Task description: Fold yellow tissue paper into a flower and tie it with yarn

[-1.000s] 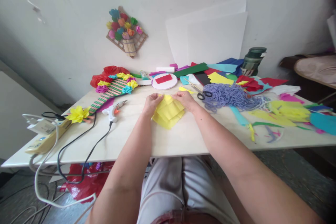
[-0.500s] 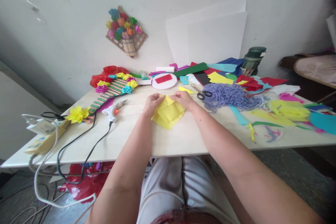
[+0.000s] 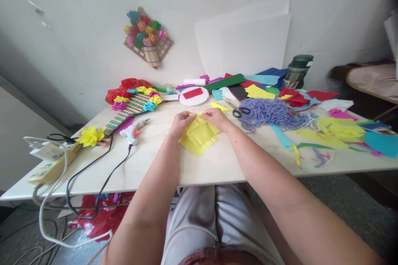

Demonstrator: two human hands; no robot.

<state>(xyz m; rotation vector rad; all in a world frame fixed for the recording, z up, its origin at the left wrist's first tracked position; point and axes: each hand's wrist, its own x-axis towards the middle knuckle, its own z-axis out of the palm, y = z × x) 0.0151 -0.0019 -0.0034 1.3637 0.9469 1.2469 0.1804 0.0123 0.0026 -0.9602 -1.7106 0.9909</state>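
Observation:
Yellow crepe paper [image 3: 199, 136], creased and layered, hangs between my two hands over the middle of the table. The fingers of my left hand [image 3: 182, 123] pinch its upper left edge. My right hand [image 3: 215, 116] pinches the upper right edge, close to the left fingertips. Just beyond the hands lie a white oval card [image 3: 203, 98] with a red paper piece [image 3: 192, 93] on it and a yellow paper scrap [image 3: 219, 106]. Black-handled scissors [image 3: 241, 112] rest to the right of my right hand.
A hot glue gun [image 3: 132, 132] lies left, its cord running over the table edge near a power strip [image 3: 56, 163]. Behind it is a woven piece with paper flowers [image 3: 129, 109]. Purple yarn [image 3: 273, 112], paper scraps and a dark green bottle [image 3: 298, 71] fill the right side.
The yellow paper's lower edge hangs slightly lower and its folds have shifted a little. Both hands keep their pinch in nearly the same place. The view has shifted slightly.

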